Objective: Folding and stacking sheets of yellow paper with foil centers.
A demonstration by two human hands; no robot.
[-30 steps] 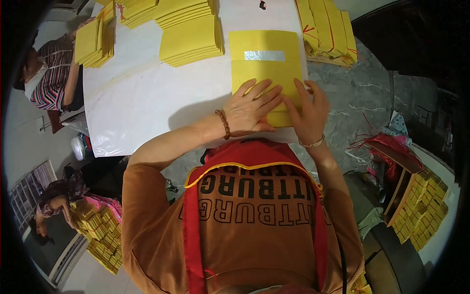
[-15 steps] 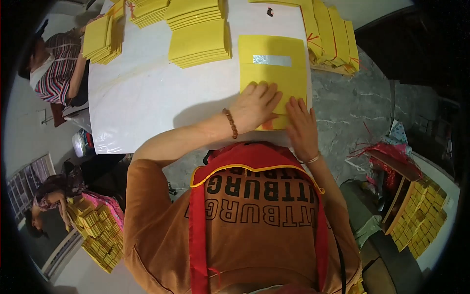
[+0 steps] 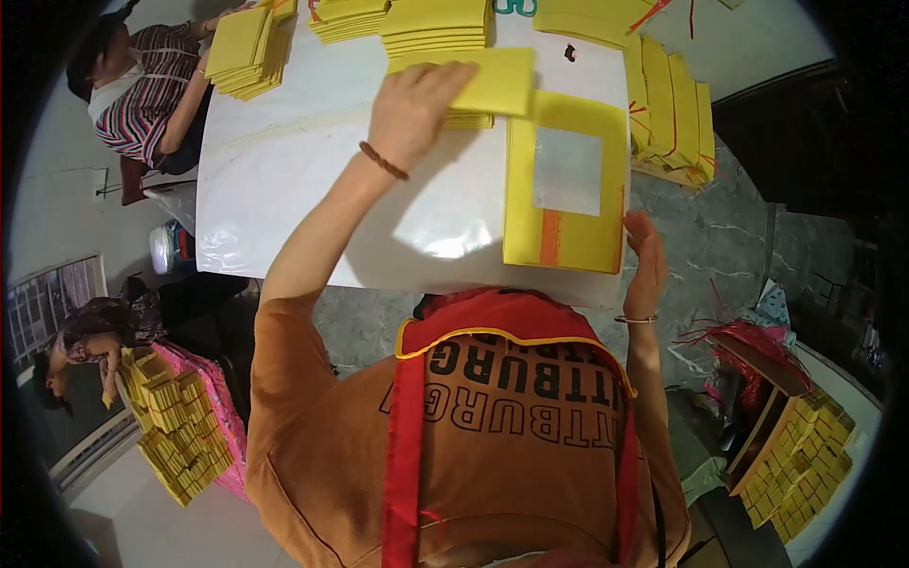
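My left hand [image 3: 417, 106] grips a folded yellow paper packet [image 3: 500, 80] from above and holds it over a stack of similar packets [image 3: 466, 120] on the white table [image 3: 275, 208]. Most of that stack is hidden under the packet and hand. Near the table's right front corner lies a flat yellow paper sheet [image 3: 559, 232] with a square silver patch [image 3: 568, 170] and an orange strip. My right hand [image 3: 646, 256] is beside the sheet's right edge, at the table's rim, fingers stretched out and holding nothing.
Folded yellow stacks [image 3: 436, 24] line the far side. Tied yellow bundles [image 3: 677, 114] stand off the right edge. One person [image 3: 156, 90] sits at the far left; another [image 3: 95, 327] is beside piled yellow bundles [image 3: 180, 426]. More bundles [image 3: 800, 464] fill the lower right.
My left hand has moved away and left with a folded packet. A sheet with a square silver patch now shows where both hands were. My right hand has drawn back to the right.
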